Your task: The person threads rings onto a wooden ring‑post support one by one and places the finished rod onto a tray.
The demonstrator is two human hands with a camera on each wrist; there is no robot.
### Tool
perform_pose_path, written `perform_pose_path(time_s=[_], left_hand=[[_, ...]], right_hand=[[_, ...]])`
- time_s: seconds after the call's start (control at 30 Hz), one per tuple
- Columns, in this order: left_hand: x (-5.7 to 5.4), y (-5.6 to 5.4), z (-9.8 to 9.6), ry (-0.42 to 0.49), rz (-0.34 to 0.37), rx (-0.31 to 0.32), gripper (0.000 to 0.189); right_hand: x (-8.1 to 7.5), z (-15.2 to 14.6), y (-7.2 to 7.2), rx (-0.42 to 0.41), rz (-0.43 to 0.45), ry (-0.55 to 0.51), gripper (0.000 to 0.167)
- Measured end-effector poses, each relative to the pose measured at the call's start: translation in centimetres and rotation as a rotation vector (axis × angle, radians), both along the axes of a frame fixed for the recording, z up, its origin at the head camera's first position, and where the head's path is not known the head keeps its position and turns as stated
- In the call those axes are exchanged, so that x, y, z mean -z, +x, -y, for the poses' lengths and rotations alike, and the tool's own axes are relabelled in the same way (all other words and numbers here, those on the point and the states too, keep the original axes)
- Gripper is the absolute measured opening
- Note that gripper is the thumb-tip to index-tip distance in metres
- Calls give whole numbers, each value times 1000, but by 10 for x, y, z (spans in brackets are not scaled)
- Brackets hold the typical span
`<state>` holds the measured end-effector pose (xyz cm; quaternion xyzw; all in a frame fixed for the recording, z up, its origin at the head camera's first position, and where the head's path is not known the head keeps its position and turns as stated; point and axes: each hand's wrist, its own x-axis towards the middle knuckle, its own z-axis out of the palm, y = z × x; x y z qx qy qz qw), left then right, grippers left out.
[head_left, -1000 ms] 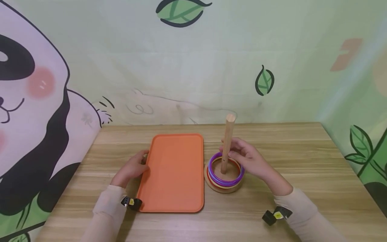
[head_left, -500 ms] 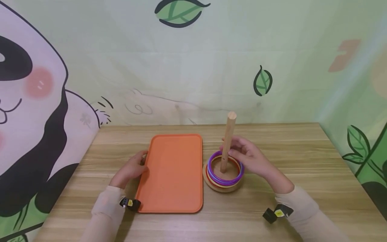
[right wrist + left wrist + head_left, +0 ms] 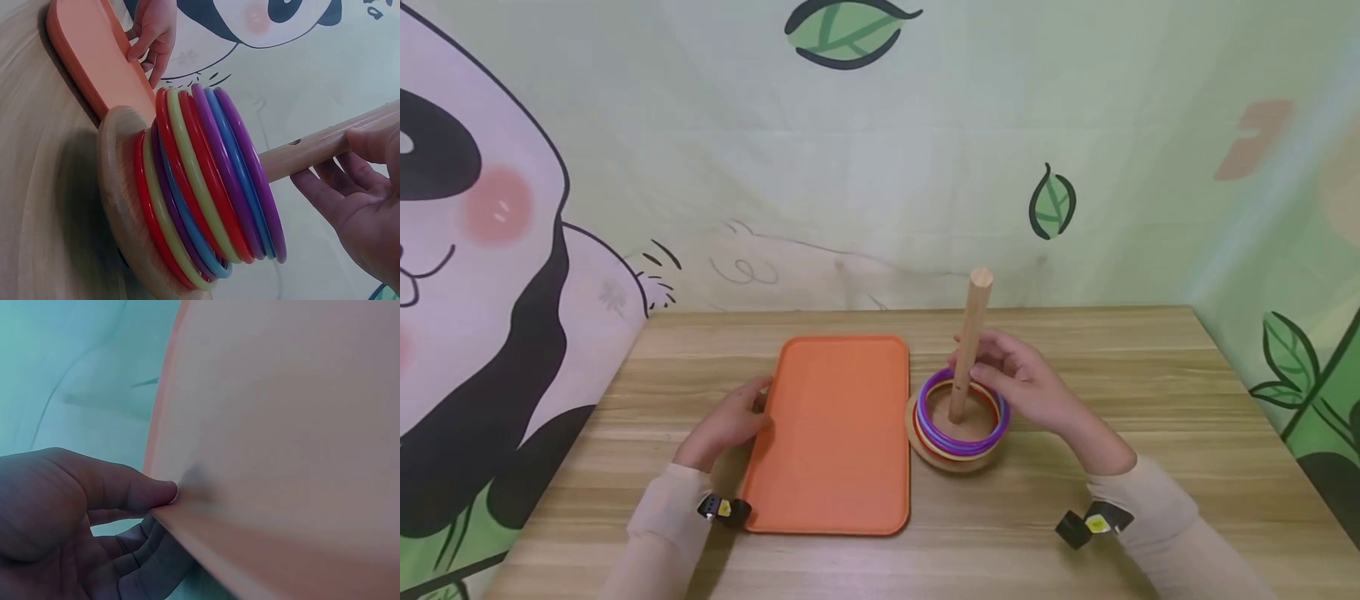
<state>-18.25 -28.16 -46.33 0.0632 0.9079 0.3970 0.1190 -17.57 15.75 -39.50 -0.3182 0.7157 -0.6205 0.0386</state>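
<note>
My left hand [image 3: 728,423] pinches the left edge of an orange tray [image 3: 835,433]. In the left wrist view the thumb lies on top of the rim and the other fingers curl underneath. To the tray's right is a round wooden base [image 3: 953,467] with an upright wooden peg [image 3: 972,342]. My right hand [image 3: 1032,385] grips this peg between thumb and fingers, above the rings. Several coloured rings [image 3: 206,181], red, pale yellow, blue and purple, are stacked round the peg on the base. A dark shadow shows beneath the base in the right wrist view.
Both things are over a wood-grain table [image 3: 1112,350]. Behind it hangs a pale green backdrop [image 3: 887,183] printed with a panda and leaves. The tray's right edge is close beside the base. Black wrist cameras [image 3: 1075,527] sit on both sleeves.
The peg stand with its rings has shifted slightly up and right in the head view, together with my right hand. The tray has moved a little to the right.
</note>
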Motion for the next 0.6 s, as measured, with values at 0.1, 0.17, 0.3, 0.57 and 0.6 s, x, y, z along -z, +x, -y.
perform_pose_path(time_s=[0.1, 0.17, 0.3, 0.57, 0.6], left_hand=[[1, 1, -3, 8, -33, 27, 70], [2, 2, -5, 11, -64, 44, 70], [3, 4, -10, 14, -103, 67, 69], [7, 6, -26, 121, -22, 63, 72], [7, 7, -28, 143, -3, 56, 73]], right_hand=[[-1, 0, -1, 0, 4, 0, 38], [-1, 0, -1, -1, 3, 1, 38], [-3, 0, -2, -8, -9, -9, 38], [-5, -1, -4, -7, -17, -31, 38], [-6, -1, -5, -8, -14, -37, 38]])
